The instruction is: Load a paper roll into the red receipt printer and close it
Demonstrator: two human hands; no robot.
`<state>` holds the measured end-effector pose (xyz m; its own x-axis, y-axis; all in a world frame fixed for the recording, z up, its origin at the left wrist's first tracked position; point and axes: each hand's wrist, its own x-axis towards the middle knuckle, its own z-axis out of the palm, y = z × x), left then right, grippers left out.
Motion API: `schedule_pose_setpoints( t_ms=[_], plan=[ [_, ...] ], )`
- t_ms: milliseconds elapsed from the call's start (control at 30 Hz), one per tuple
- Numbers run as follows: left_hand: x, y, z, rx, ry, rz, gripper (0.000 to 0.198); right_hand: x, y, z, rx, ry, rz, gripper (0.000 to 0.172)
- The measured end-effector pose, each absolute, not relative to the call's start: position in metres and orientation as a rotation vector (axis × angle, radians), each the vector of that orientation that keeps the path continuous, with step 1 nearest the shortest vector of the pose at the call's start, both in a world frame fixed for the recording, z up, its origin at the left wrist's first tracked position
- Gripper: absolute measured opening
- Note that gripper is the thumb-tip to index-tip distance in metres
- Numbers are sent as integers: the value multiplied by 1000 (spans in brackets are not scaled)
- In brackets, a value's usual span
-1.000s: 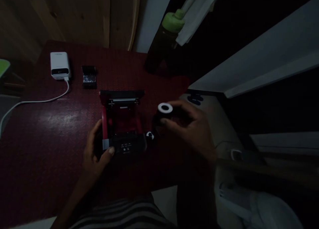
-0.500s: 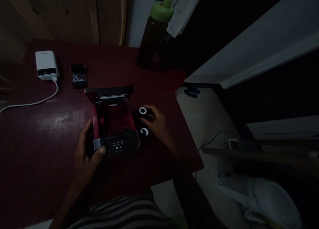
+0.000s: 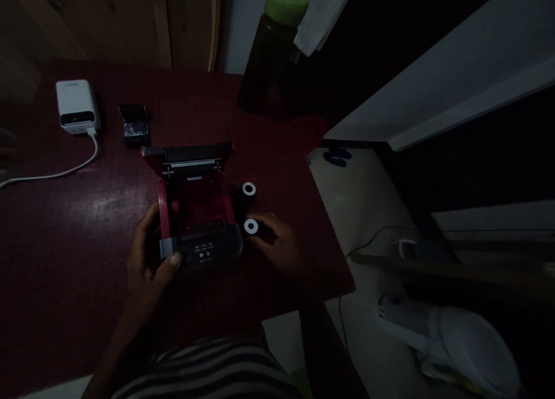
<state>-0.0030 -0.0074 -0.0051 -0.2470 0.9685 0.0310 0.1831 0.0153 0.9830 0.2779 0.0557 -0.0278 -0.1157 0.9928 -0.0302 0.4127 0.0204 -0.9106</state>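
A small red-and-black printer [image 3: 197, 246] lies on the table with its lid [image 3: 188, 152] raised, showing a red hollow inside. My left hand [image 3: 150, 248] grips its front left corner, thumb on top of the black front panel. To the printer's right stand two dark rolls with white ring-shaped ends, a far roll [image 3: 255, 189] and a near roll [image 3: 255, 226]. My right hand [image 3: 277, 243] is closed around the near roll, fingers behind it and thumb at its front. The far roll stands free of the hand. Dim light hides detail on both rolls.
A white box-shaped device [image 3: 77, 103] with a white cable [image 3: 87, 162] sits at the table's [image 3: 65, 260] far left. Beside it lies a small black part with a shiny film [image 3: 136, 127]. A green-capped bottle [image 3: 264, 58] stands at the back. The floor lies beyond the right edge.
My right hand has let go of the far roll and moved toward me onto the near roll. My left hand stays on the printer. The view has shifted slightly.
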Motion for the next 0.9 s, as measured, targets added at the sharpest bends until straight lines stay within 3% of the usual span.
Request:
schedule_pose_setpoints(
  t_ms=[233,500,633,800,900],
  plan=[
    [-2,-8,-1,1191,1553,1275,79,304,35,41,-1507,-1549,1117,29],
    [-1,-8,-9,1288,1493,1340,76,278,71,133,-806,-2237,1354,27],
    [-2,-8,-9,1313,1465,1351,75,226,96,121,-861,-2577,953,33],
    [-3,-9,-7,1271,1433,1326,77,180,93,92,-1161,-2806,346,27],
    [-2,-9,-5,1233,1422,1321,76,167,94,87,-1283,-2849,213,25]
  ],
)
